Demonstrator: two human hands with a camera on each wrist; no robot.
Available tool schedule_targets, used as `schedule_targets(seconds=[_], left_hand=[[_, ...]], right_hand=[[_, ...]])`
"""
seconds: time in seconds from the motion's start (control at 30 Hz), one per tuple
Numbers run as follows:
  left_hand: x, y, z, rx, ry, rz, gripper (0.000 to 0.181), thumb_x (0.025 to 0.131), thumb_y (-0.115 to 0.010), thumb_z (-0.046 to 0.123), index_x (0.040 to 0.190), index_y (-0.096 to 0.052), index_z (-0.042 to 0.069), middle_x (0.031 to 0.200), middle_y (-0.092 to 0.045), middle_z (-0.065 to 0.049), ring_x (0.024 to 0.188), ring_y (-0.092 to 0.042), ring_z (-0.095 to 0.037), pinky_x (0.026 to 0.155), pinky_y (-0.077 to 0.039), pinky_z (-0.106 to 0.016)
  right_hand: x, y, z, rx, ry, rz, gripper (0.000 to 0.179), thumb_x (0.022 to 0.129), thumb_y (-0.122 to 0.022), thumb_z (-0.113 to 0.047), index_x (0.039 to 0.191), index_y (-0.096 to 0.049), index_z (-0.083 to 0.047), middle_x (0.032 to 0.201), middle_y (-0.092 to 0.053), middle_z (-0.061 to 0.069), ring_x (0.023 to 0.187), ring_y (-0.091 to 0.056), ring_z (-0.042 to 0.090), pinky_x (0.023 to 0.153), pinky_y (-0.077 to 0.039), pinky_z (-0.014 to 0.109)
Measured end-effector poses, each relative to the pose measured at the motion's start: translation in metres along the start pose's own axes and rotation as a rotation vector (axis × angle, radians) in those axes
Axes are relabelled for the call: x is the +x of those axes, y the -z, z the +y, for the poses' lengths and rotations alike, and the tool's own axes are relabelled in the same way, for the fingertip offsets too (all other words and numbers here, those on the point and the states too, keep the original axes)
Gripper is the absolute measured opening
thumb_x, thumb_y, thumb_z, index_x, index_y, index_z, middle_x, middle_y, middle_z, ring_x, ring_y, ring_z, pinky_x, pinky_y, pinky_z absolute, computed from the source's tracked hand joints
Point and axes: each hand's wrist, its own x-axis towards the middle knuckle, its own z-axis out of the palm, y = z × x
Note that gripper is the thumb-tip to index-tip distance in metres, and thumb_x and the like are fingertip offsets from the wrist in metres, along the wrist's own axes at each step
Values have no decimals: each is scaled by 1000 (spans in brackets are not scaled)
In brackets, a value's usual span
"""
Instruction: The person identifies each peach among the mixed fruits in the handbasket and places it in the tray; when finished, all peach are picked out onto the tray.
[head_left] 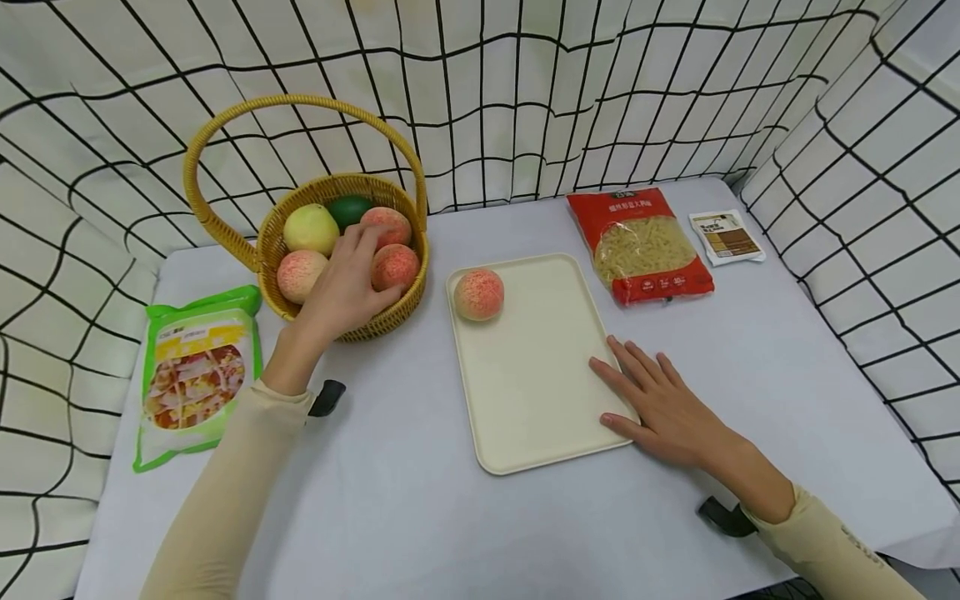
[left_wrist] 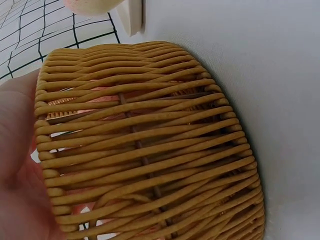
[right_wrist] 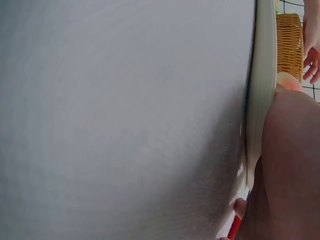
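My left hand (head_left: 347, 287) reaches over the front rim of a wicker basket (head_left: 408, 310), fingers spread loosely among the fruit. Around it lie several peaches (head_left: 301, 276), a yellow-green round fruit (head_left: 311, 229) and a dark green fruit (head_left: 349, 210). The left wrist view is filled by the basket's woven wall (left_wrist: 150, 130), with part of the hand at its left. My right hand (head_left: 663, 412) rests on the right edge of a cream tray (head_left: 525, 375), fingers straight and apart. A single peach (head_left: 479, 294) sits in the tray's far left corner.
A red bag of pasta (head_left: 641, 242) and a small white-and-brown packet (head_left: 726, 237) lie at the back right. Left of the basket is a green food bag (head_left: 198, 375). Black wire mesh (head_left: 517, 108) encloses the white-covered table at the back and sides.
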Motion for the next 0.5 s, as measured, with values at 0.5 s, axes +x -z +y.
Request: schedule_targets(seconds=[0.5], left_hand=[[19,-8,-7,33,10,-144,65,92,-78,12,150,-50,7,153,-44,-25,138,-48,-49,118,-40,-66]], right_hand=[[1,-1,2,-3,-3,-8,85,100,-62,-58,171,-20,-36,183,-7,5,167,-12,37,130,-13,73]])
